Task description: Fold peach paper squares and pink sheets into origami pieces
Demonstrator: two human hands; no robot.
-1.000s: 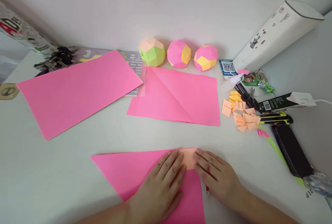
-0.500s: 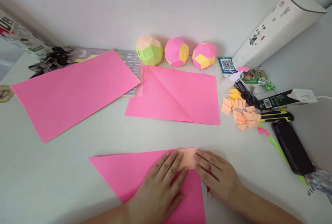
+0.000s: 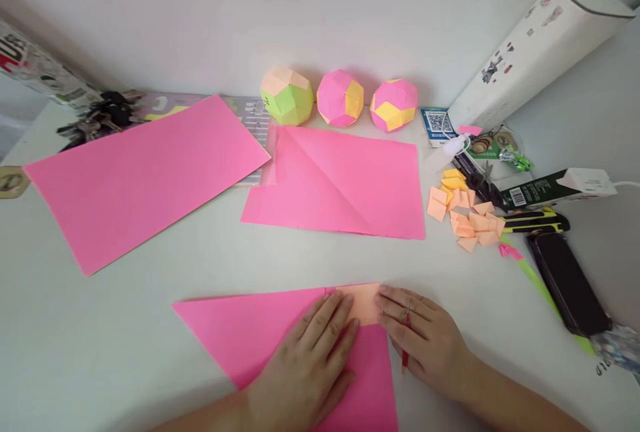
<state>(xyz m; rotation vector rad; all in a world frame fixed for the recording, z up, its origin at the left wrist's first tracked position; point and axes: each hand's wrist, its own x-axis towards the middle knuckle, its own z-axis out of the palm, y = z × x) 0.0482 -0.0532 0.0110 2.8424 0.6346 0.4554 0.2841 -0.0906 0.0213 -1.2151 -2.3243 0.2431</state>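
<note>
A folded pink sheet [image 3: 255, 325] lies at the near edge of the table, its pointed corner to the left. Along its upper right edge rests a small peach paper rectangle [image 3: 367, 305]. My left hand [image 3: 310, 345] presses flat on both papers, fingers stretched out and covering the rectangle's left end. At the right end, the fingertips of my right hand [image 3: 425, 332] touch the rectangle's edge. A short red pencil [image 3: 405, 345] is tucked between that hand's fingers, partly hidden by them.
A creased pink sheet [image 3: 340, 185] and a pink stack [image 3: 150, 182] lie further back. Three paper balls [image 3: 340, 99] stand by the wall. Folded peach pieces [image 3: 477, 222], scissors [image 3: 485, 189], a cutter [image 3: 537, 221] and a black case [image 3: 567, 285] line the right side.
My right hand has shifted very slightly, and the red pencil sits a little more upright and further right between its fingers. My left hand stays pressed on the paper.
</note>
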